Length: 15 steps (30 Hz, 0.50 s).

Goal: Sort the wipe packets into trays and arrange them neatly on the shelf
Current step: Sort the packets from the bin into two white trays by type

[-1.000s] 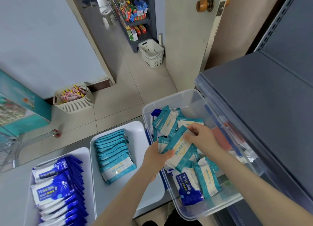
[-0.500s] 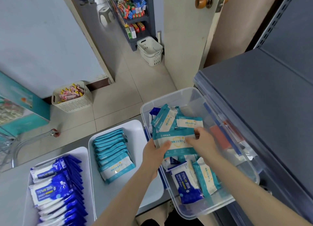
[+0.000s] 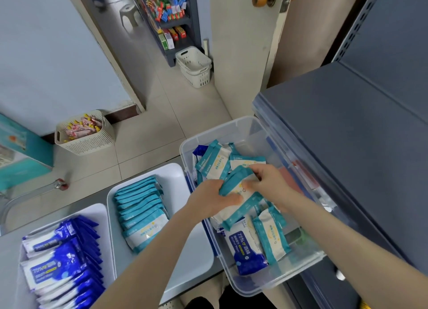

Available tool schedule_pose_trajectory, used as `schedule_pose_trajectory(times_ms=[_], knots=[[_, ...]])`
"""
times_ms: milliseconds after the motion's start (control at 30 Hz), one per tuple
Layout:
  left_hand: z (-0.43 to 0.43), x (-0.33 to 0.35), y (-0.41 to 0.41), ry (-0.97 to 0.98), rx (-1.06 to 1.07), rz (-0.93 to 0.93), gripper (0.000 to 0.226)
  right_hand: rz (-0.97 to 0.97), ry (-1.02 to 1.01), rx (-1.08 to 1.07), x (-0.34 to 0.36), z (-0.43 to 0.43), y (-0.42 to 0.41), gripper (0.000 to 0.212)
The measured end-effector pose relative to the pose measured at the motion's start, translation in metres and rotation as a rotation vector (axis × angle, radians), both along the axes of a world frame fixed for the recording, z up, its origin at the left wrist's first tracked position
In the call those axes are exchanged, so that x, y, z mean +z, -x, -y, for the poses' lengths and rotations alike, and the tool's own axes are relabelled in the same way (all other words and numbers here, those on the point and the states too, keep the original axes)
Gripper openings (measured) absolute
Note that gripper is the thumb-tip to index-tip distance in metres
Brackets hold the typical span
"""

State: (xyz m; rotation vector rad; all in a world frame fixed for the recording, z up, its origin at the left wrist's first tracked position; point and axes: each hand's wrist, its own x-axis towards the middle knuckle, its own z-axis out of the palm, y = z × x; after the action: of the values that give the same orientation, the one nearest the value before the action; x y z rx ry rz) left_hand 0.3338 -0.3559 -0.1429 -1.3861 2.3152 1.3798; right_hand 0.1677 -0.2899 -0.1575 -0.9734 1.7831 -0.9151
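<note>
Both hands are working inside the clear bin [image 3: 231,128]. The left hand [image 3: 208,199] is gripping a teal packet [image 3: 234,202] from the side, and the right hand [image 3: 268,183] is curling its fingers [image 3: 253,169] over the packet's upper end. I think it is best to be lifting it clear of the loose pile, keeping it flat, and to be setting it behind the teal row [image 3: 141,206] in the middle tray [image 3: 176,176], not with the blue packets [image 3: 62,257]. Half a second ago the packet was lying level between the hands; now it is slanting and the hands are closer.
</note>
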Motion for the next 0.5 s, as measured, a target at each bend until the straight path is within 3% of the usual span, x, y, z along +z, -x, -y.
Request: schedule_pose_trajectory(times_ms=[100, 200, 267, 400, 500], knots=[[0.004, -0.006, -0.004, 0.212, 0.0, 0.128, 0.036, -0.023, -0.167, -0.229, -0.02, -0.011, 0.016, 0.023], [0.007, -0.016, -0.014, 0.235, 0.128, 0.094, 0.037, -0.459, -0.527, 0.141, -0.043, -0.035, 0.033, 0.017], [0.008, -0.018, -0.018, 0.216, 0.182, 0.062, 0.035, -0.594, -0.687, 0.333, -0.055, -0.049, 0.031, 0.015], [0.006, -0.018, -0.021, 0.214, 0.254, -0.002, 0.033, -0.56, -0.718, 0.288, -0.068, -0.06, 0.02, 0.047], [0.005, -0.017, -0.022, 0.202, 0.279, -0.016, 0.028, -0.55, -0.7, 0.248, -0.071, -0.06, 0.016, 0.04]])
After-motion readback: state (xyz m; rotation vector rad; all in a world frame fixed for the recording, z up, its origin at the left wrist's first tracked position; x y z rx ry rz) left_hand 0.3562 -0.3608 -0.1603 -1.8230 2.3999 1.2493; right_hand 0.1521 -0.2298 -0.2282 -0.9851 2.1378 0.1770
